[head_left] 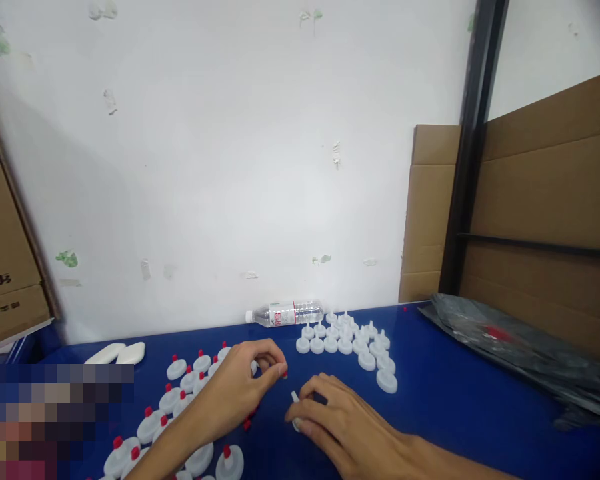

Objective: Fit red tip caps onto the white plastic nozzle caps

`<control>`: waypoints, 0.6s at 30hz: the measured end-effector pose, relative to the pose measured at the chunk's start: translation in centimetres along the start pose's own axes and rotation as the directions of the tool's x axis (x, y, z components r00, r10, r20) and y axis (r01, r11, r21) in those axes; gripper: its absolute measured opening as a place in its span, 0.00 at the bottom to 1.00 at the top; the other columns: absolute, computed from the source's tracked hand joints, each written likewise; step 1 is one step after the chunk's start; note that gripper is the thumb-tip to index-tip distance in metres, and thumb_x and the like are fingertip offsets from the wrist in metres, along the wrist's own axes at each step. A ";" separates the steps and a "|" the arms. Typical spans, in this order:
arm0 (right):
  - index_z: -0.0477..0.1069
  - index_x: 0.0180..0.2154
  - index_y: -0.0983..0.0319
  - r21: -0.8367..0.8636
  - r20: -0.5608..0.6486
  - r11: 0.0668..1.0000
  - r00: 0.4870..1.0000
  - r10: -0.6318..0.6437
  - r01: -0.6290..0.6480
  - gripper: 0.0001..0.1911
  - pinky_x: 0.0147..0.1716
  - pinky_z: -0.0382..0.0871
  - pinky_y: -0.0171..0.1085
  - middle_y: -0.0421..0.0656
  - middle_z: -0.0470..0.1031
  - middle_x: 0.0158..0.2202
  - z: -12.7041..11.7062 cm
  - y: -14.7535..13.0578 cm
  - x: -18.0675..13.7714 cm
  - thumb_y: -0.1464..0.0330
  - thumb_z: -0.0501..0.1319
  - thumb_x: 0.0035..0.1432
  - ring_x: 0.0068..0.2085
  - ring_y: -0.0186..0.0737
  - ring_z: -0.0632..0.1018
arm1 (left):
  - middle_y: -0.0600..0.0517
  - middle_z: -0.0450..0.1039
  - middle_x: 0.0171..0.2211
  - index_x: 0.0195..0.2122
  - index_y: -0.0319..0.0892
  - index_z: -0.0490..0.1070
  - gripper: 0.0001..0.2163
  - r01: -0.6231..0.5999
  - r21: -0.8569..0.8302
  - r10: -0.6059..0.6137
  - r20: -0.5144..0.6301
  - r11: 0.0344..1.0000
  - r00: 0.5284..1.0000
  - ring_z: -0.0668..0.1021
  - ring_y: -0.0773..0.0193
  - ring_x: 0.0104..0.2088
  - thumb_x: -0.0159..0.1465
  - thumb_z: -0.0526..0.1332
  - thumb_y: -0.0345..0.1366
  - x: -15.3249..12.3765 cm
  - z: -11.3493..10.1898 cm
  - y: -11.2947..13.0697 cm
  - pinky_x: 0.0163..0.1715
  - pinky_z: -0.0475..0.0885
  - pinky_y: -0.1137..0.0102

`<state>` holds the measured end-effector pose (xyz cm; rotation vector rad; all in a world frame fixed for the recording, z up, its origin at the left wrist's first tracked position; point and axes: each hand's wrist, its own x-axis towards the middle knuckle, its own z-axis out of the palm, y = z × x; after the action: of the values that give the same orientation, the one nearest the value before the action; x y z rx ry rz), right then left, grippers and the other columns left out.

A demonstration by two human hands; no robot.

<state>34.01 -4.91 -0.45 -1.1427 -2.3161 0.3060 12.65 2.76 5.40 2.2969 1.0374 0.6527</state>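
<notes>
- Head view looks down on a blue worktop set against a white wall, with both bare hands low in the middle of the picture.
- Left hand reaches in from the lower left. Its grip is pressed together, thumb and forefinger pinching something small near the fingertips; a speck of red shows there, but the piece is too small to name with certainty.
- Right hand lies palm down on the worktop, fingers curled around a small white cap. Its grip is closed on that cap, which peeks out at the fingertips.
- The white cap sits just below and slightly right of the left hand's pinch, so the two grips are near each other but not touching. The right hand has it; the left is the nearer free approach from above.
- I cannot tell the cap's long axis; most of it is hidden under the fingers.
- Left of the hands lies a spread of white caps with red tips, red points up.
- Beyond the hands sits a cluster of plain white caps, no red on them.
- A clear water bottle lies on its side by the wall, long axis running left to right.
- A dark plastic bag lies at the right, with cardboard standing behind it.
</notes>
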 end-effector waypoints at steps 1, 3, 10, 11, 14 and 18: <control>0.74 0.55 0.50 0.006 -0.006 1.000 1.000 0.001 -0.001 0.15 0.53 0.70 0.43 0.43 0.73 0.51 0.0 0.0 0.0 0.66 0.51 0.75 0.49 0.42 0.75 | 0.54 0.79 0.33 0.35 0.45 0.76 0.10 -0.007 -0.058 0.007 0.011 0.998 1.000 0.77 0.63 0.33 0.68 0.58 0.41 0.0 0.1 0.1 0.32 0.68 0.71; 0.74 0.55 0.50 0.007 -0.016 1.000 1.000 -0.001 0.001 0.16 0.51 0.71 0.42 0.43 0.73 0.49 0.1 0.0 0.0 0.66 0.51 0.75 0.48 0.42 0.75 | 0.54 0.79 0.33 0.34 0.44 0.77 0.08 0.002 -0.115 0.004 0.052 0.993 0.999 0.77 0.63 0.34 0.67 0.60 0.39 -0.1 0.3 0.3 0.33 0.68 0.71; 0.74 0.52 0.53 -0.023 -0.021 0.999 0.999 -0.046 0.045 0.14 0.41 0.72 0.36 0.45 0.73 0.46 0.2 0.2 0.1 0.69 0.53 0.73 0.42 0.39 0.76 | 0.54 0.79 0.32 0.35 0.42 0.78 0.07 0.028 -0.244 0.002 0.122 0.969 0.993 0.76 0.64 0.32 0.64 0.62 0.37 -0.2 1.1 -0.3 0.33 0.68 0.71; 0.74 0.52 0.53 -0.031 -0.027 0.998 0.998 -0.049 0.048 0.15 0.39 0.71 0.35 0.45 0.72 0.46 0.2 0.2 0.1 0.70 0.53 0.72 0.41 0.39 0.75 | 0.54 0.79 0.31 0.34 0.42 0.78 0.07 0.034 -0.263 -0.001 0.126 0.964 0.992 0.76 0.64 0.32 0.64 0.62 0.36 -0.1 1.1 -0.4 0.33 0.68 0.71; 0.74 0.52 0.53 -0.047 -0.066 0.998 0.996 -0.052 0.049 0.15 0.38 0.71 0.35 0.46 0.70 0.47 0.5 0.4 0.1 0.70 0.53 0.72 0.39 0.38 0.75 | 0.54 0.78 0.30 0.35 0.42 0.78 0.07 0.059 -0.313 -0.018 0.133 0.948 0.991 0.76 0.63 0.31 0.63 0.62 0.38 0.0 1.1 -0.3 0.33 0.68 0.70; 0.73 0.51 0.53 -0.031 -0.130 0.999 0.991 -0.038 0.034 0.16 0.36 0.70 0.35 0.45 0.68 0.47 0.7 0.6 0.2 0.72 0.51 0.71 0.38 0.37 0.74 | 0.52 0.80 0.30 0.35 0.41 0.77 0.09 0.064 -0.349 -0.024 0.117 0.935 0.993 0.78 0.62 0.31 0.63 0.64 0.41 0.1 1.0 -0.3 0.33 0.69 0.69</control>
<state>33.90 -4.41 -1.22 -1.1004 -2.2305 0.1796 13.13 2.75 4.51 1.9681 0.8400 0.6282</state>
